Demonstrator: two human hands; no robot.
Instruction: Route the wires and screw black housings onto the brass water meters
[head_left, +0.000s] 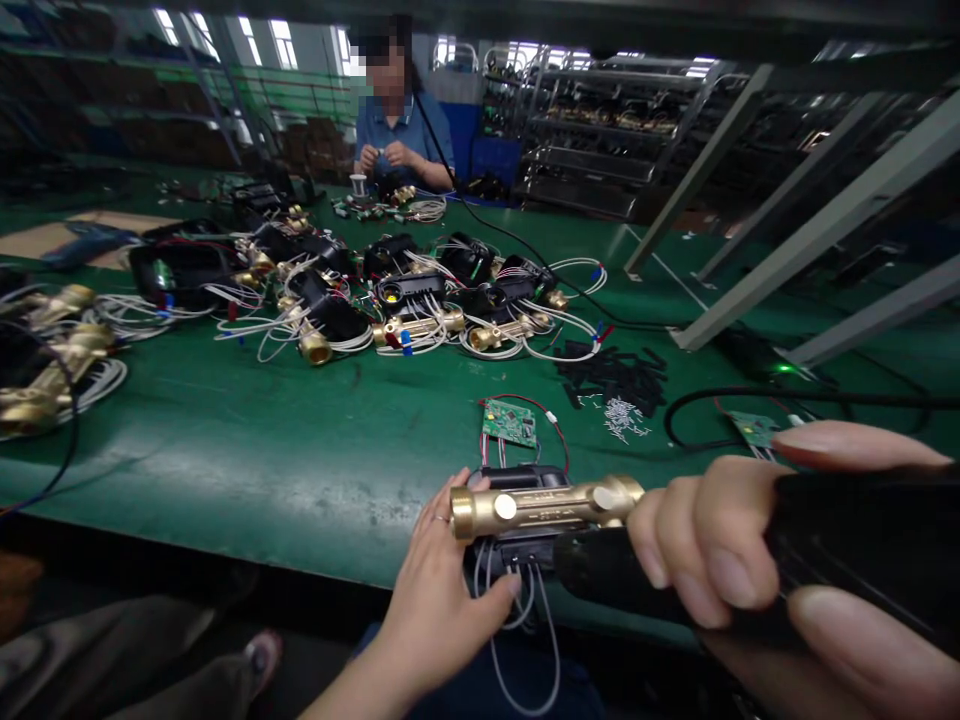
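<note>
My left hand (439, 590) grips the left end of a brass pipe fitting (544, 507) mounted on a black housing (517, 535), with white wires (525, 620) hanging below it over the table's front edge. My right hand (757, 560), very close to the camera, is wrapped round a thick black tool handle (847, 560) whose front end reaches toward the housing. A small green circuit board (510, 422) with red wires lies just behind the fitting.
The green table (300, 440) carries several similar brass-and-black assemblies with white wires (420, 300) across its middle and more brass parts (45, 370) at the left. Black tube pieces (615, 375) and small metal bits lie right. A person in blue (397, 130) works at the far end. Grey frame bars (810, 230) slant at right.
</note>
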